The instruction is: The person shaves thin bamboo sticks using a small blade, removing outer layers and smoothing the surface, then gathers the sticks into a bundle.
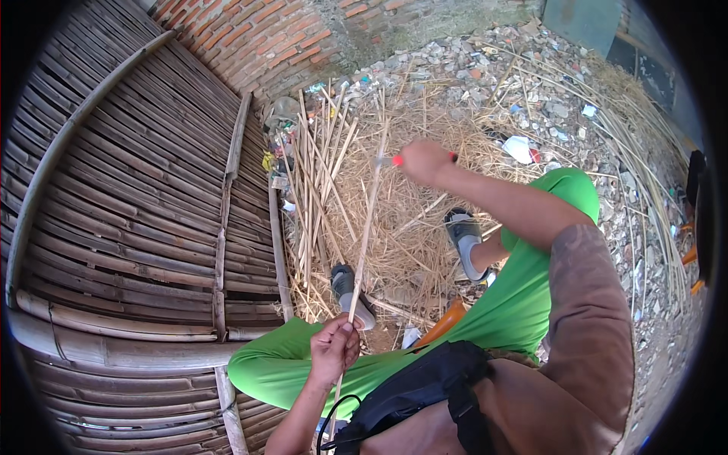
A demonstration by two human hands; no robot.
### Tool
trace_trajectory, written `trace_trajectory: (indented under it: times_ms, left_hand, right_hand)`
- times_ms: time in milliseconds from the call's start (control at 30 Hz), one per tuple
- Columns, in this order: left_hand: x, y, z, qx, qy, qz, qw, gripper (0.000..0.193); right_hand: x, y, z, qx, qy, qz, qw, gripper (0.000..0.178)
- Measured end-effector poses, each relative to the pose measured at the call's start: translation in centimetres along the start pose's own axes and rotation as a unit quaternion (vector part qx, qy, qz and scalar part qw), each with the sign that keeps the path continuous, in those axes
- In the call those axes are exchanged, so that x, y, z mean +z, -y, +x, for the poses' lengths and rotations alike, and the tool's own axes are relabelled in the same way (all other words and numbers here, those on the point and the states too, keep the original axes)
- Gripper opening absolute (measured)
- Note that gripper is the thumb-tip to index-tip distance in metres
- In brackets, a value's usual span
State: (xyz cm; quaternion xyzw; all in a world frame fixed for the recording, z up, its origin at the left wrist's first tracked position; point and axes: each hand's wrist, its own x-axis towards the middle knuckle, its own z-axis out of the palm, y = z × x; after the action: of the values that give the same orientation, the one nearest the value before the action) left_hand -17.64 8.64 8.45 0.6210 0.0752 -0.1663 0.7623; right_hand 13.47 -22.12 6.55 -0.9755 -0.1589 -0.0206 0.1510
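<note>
My left hand (334, 350) is closed around the lower part of a long, thin bamboo strip (367, 227), which slants up and away between my feet. Farther out, my right hand (426, 162) grips a knife (397, 160) by its red and black handle. The knife's short blade is blurred and lies against or very near the strip's far part; contact is hard to make out. Beneath the strip, a layer of pale bamboo shavings (425, 258) covers the ground. Several cut bamboo strips (311, 182) lie piled just left of the strip I hold.
A bamboo slat wall or platform (144, 189) fills the left side. At the back rises a brick wall (258, 38). Rubble and litter (553, 106) spread to the right, with long thin strips (644, 144) along that edge. My sandalled feet (464, 227) rest among the shavings.
</note>
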Motion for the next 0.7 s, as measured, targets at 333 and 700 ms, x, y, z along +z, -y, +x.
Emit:
trace_trajectory:
  times_ms: [333, 700]
  left_hand:
    - [-0.1, 1.0, -2.4, -0.047, -0.001, 0.016, 0.999, 0.019]
    - [1.0, -0.5, -0.9, -0.046, -0.033, 0.007, 0.998, 0.020]
  right_hand:
    - [-2.8, -2.5, 1.0, 0.112, 0.003, 0.019, 0.994, 0.023]
    - [-0.4, 1.9, -0.9, 0.006, 0.018, 0.040, 0.999, 0.035]
